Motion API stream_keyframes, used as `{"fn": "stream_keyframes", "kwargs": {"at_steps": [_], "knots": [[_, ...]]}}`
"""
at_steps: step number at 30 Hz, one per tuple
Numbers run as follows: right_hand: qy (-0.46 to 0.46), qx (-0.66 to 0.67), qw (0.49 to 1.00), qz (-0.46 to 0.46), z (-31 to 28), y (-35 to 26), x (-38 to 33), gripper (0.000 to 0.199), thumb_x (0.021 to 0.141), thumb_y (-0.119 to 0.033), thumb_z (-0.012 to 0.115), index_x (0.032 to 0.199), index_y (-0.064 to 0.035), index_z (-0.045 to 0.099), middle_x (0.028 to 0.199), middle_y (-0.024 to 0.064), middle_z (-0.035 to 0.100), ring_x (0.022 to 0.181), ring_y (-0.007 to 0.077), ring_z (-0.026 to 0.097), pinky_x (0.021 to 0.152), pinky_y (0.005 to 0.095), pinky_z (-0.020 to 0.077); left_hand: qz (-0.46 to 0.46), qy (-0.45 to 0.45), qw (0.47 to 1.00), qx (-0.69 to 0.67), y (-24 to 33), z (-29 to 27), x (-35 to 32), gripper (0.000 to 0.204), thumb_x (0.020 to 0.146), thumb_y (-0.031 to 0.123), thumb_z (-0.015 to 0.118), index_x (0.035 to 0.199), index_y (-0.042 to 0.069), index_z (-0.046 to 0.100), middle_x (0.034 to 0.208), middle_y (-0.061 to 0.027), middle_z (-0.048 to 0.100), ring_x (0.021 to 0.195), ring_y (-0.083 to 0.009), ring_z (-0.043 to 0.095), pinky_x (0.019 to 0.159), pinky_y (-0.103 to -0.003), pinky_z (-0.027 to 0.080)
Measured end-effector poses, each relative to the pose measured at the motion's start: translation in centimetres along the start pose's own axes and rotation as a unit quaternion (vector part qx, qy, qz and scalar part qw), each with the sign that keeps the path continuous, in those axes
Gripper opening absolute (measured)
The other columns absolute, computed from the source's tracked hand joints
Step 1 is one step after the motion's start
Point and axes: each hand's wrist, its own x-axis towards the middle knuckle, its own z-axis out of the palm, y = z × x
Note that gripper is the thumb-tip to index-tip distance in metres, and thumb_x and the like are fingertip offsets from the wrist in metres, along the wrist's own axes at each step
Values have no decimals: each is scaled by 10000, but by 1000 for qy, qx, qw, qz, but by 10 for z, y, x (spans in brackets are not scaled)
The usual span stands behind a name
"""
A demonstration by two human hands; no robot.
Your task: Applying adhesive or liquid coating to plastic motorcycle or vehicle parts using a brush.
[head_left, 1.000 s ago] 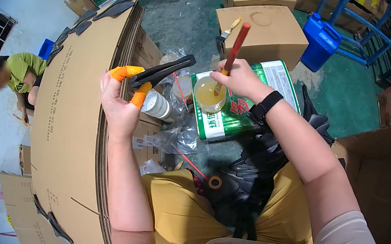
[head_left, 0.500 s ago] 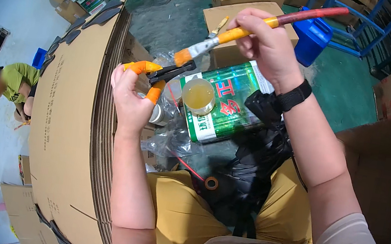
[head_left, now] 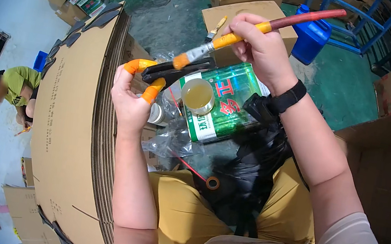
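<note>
The left hand, two fingers capped in orange, grips a flat black strip above the open green tin. The right hand clasps a paintbrush, its orange-and-red handle angled up, with the glue-wet bristles touching the strip.

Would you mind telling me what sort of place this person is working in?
Probably a packaging workshop or warehouse floor. A tall stack of flat cardboard sheets stands at the person's left, closed cartons sit on the green floor, and an opened green tin of yellowish liquid lies under the brush.
</note>
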Motion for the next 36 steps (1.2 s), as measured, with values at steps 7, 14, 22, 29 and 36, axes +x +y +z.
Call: {"fn": "stream_keyframes", "kwargs": {"at_steps": [7, 14, 22, 29, 36], "knots": [[-46, 19, 998, -30, 24, -4, -6, 220, 876, -206, 545, 789, -12, 602, 568, -5, 496, 470, 37, 421, 419, 180, 310, 20, 0, 1000, 16, 1, -1, -3, 369, 666, -27, 659, 1026, -14, 578, 983, -61, 601, 922, -148, 555, 874, -284, 420], [7, -9, 1000, 0, -13, 7, 1, 195, 864, -200, 549, 780, -32, 600, 604, -9, 521, 478, 35, 436, 419, 174, 305, -8, 36, 977, -211, 3, -15, -10, 466, 735, 62, 682, 1158, -6, 500, 1055, -100, 586, 985, -197, 579, 872, -331, 484], [66, -96, 993, -15, -52, 1, 2, 160, 848, -183, 563, 762, -54, 599, 661, -13, 554, 475, 25, 414, 429, 165, 287, -8, 86, 942, -324, 11, -27, -15, 388, 737, -31, 677, 1087, 18, 515, 1017, -104, 602, 900, -178, 605, 806, -292, 503], [57, -34, 996, -65, -34, -20, -2, 181, 853, -191, 554, 755, -47, 603, 530, -29, 459, 431, 36, 393, 403, 187, 281, -9, 83, 954, -289, 10, -35, -18, 381, 737, -22, 688, 1075, 23, 519, 1023, -108, 598, 921, -183, 596, 829, -302, 492], [17, -64, 996, -52, -20, -16, -6, 161, 865, -201, 563, 786, -65, 596, 638, -34, 528, 496, 17, 428, 431, 163, 294, 1, 107, 946, -306, 10, -41, -22, 366, 742, -23, 669, 1073, 15, 519, 1008, -118, 600, 939, -197, 591, 847, -311, 473]]}}
